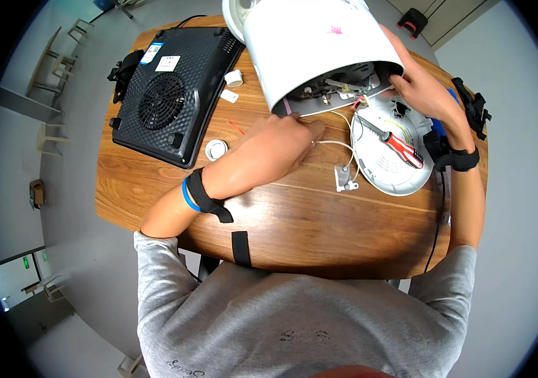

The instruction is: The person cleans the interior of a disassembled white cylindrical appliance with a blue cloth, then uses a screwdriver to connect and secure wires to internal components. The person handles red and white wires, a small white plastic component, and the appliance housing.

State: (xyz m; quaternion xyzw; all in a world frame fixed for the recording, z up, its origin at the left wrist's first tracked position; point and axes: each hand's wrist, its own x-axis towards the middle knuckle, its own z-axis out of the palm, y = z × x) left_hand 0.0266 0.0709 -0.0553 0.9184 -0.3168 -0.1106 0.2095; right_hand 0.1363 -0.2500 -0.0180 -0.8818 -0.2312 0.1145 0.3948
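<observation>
A white rice cooker (319, 47) with a pink mark lies tipped on its side, its open underside facing me and showing wiring and metal parts. My left hand (278, 145) is closed at the lower left of its rim, the fingertips partly hidden. At the right side of the rim, my right hand (423, 91) grips the housing, some fingers out of sight behind it. A round white base cover (382, 170) lies beneath the right hand. On it rests a screwdriver (401, 150) with a red and black handle. White wires run from the cooker to a small clear-and-white part (344, 179).
A black induction cooktop (203, 75) lies upside down at the left, its fan grille upward. Between it and the cooker are a white cap (233, 78), a small white piece (229, 96) and a white ring (216, 149). A black strap (240, 248) hangs over the table's (306, 233) near edge.
</observation>
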